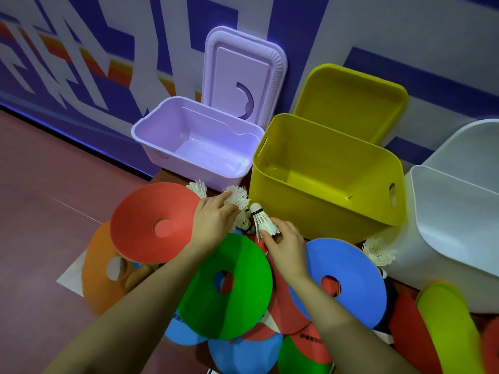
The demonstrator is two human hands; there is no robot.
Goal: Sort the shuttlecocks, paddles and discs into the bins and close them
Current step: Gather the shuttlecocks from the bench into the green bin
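My right hand pinches a white shuttlecock by its feathers, cork end up, just in front of the yellow bin. My left hand reaches among more white shuttlecocks, its fingers touching one; whether it grips it I cannot tell. Flat discs with centre holes lie in a pile below: red, green, blue, orange. A purple bin stands open and empty behind them. A wooden paddle handle shows under the red disc.
A white bin stands at the right with its lid up. Another shuttlecock lies between it and the yellow bin. A lime disc lies at the right edge. Purple lid and yellow lid lean against the wall.
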